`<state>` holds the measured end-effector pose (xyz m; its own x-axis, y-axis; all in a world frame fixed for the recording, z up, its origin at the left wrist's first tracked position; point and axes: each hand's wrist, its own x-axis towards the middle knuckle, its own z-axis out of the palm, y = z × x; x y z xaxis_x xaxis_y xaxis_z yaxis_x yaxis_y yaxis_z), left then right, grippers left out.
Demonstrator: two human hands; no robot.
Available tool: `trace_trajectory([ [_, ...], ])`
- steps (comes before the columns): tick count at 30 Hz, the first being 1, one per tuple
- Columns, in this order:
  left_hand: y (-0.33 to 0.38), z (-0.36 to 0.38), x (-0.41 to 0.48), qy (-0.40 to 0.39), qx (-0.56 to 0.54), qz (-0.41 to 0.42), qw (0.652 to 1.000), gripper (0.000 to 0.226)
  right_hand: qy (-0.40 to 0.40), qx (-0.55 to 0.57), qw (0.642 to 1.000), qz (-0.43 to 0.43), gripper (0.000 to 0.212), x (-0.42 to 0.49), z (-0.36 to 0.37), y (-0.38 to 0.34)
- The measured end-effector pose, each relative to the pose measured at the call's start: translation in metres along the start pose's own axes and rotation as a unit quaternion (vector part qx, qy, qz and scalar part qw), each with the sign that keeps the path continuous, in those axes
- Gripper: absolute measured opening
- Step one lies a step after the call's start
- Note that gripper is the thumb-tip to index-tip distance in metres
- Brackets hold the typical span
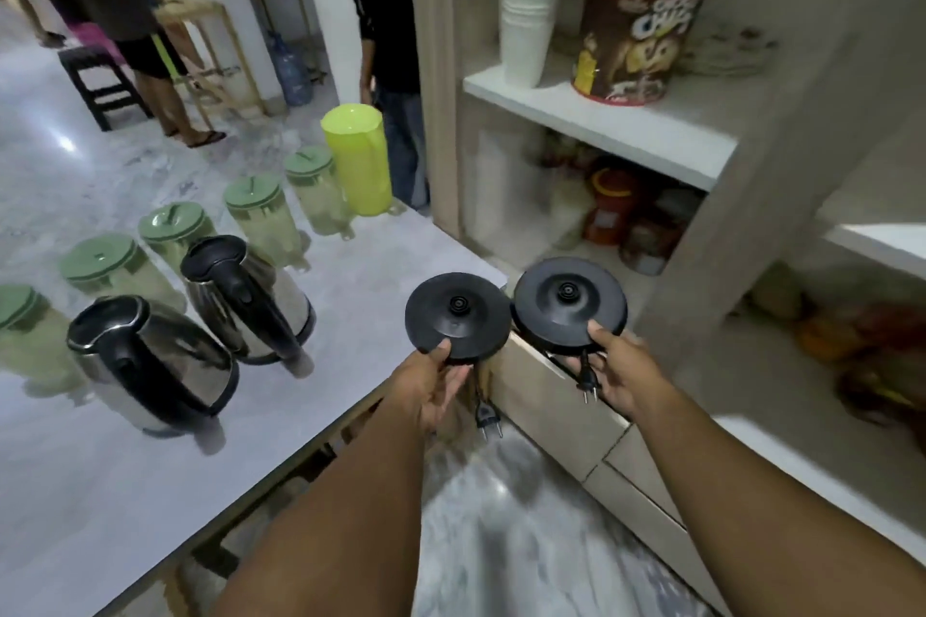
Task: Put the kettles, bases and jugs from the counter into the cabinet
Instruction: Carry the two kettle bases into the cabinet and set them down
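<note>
While both bases hung in air between counter [376, 256] edge and cabinet [701, 241], left hand [436, 386] pinched near rim of left base [457, 316], thumb on top, fingers curled beneath. Right hand [619, 371] pinched right base [568, 302] same way, right plug [587, 386] across my palm. Left plug [485, 418] dangled below. Bases sat side by side, almost touching. Kettles [245, 296] stood on counter, green-lidded jugs [260, 215] in row behind, yellow-green jug [358, 160] at far end. Cabinet shelf [591, 115] held white cups [526, 35] and cereal tub [641, 25].
</note>
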<state>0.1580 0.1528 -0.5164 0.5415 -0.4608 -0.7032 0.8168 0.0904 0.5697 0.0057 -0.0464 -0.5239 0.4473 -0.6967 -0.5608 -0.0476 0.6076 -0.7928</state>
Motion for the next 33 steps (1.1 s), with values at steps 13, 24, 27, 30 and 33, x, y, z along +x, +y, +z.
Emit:
trace_trajectory([
  [13, -0.118, 0.085, -0.097, -0.119, 0.072, -0.021, 0.990, 0.037, 0.065, -0.008, 0.995, -0.081, 0.030, -0.135, -0.206, -0.039],
  [24, -0.178, 0.209, -0.194, -0.275, 0.152, -0.022, 0.949, 0.037, 0.132, 0.077, 0.966, -0.209, 0.033, -0.260, -0.334, -0.109],
  [27, -0.179, 0.262, -0.215, -0.319, 0.169, -0.007, 0.933, 0.038, 0.159, 0.096, 0.951, -0.246, 0.036, -0.277, -0.355, -0.143],
  [30, -0.181, 0.316, -0.223, -0.348, 0.199, 0.013, 0.916, 0.036, 0.203, 0.099, 0.939, -0.259, 0.030, -0.283, -0.373, -0.181],
  [33, -0.184, 0.371, -0.216, -0.351, 0.235, 0.027, 0.906, 0.034, 0.251, 0.108, 0.928, -0.254, 0.032, -0.269, -0.395, -0.220],
])
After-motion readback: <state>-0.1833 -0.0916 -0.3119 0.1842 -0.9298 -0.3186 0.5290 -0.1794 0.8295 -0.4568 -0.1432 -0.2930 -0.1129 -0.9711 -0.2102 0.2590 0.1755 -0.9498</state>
